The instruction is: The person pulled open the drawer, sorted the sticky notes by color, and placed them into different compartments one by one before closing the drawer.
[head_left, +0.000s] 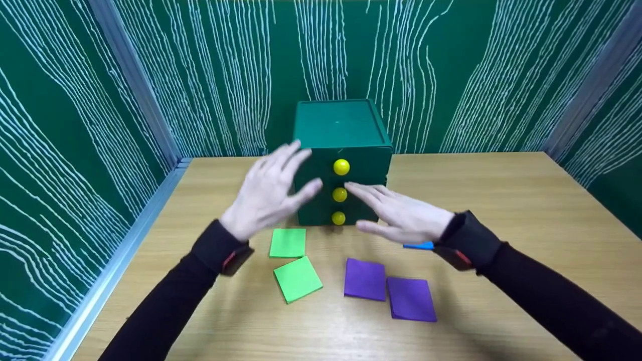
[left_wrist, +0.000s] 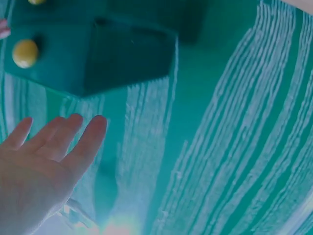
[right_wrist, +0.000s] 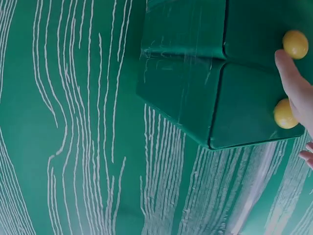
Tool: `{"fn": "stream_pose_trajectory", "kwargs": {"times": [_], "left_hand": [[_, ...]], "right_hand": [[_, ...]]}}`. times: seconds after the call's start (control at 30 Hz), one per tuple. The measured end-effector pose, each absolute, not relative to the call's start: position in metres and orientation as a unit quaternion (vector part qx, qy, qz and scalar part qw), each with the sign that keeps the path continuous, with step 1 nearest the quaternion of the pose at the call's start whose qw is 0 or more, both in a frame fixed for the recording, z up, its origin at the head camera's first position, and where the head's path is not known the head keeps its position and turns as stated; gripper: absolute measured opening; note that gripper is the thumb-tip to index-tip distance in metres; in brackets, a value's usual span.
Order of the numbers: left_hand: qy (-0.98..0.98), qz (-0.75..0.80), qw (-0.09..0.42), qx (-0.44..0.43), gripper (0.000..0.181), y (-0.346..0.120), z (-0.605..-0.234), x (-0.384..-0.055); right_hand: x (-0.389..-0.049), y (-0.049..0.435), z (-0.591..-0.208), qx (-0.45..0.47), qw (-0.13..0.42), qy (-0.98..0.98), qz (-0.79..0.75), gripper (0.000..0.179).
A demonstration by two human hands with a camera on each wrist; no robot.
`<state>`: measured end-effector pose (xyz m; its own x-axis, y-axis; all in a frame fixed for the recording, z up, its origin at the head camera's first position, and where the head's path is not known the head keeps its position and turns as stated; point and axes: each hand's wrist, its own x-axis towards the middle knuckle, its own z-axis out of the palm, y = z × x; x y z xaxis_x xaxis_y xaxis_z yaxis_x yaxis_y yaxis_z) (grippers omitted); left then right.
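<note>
On the table (head_left: 501, 200), the green drawer cabinet (head_left: 363, 165) stands at the rear. The left hand (head_left: 271, 190), released, fingers spread, is before its left side. The right hand (head_left: 401, 213), released, fingers extended, is nearer the middle yellow knob (head_left: 339, 195), which lies just left of its fingertips; contact is indeterminate.

obstacle: green box (head_left: 341, 125), yellow knobs (head_left: 341, 167) jutting | room: over tabletop (head_left: 501, 195), both sides of box

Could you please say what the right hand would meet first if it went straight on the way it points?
The right hand would probably meet the front of the green box, near its middle yellow knob; depth is unclear.
</note>
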<state>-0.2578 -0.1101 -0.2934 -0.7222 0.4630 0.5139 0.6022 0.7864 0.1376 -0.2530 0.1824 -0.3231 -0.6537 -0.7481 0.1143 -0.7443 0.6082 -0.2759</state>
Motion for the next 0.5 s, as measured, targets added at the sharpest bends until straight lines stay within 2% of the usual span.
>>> {"fn": "stream_pose_trajectory", "kwargs": {"times": [0.17, 0.37, 0.5], "left_hand": [[-0.929, -0.209, 0.192, -0.236, 0.074, -0.112, -0.279, -0.284], [-0.925, -0.321, 0.112, -0.169, 0.076, -0.113, -0.274, -0.321], [-0.901, -0.402, 0.079, -0.145, 0.074, -0.111, -0.274, -0.343]], "right_hand": [[-0.270, 0.175, -0.313, -0.374, 0.070, 0.898, -0.221, 0.076], [-0.283, 0.171, -0.311, -0.355, 0.094, 0.894, -0.255, 0.078], [-0.288, 0.168, -0.309, -0.351, 0.101, 0.890, -0.272, 0.076]]}}
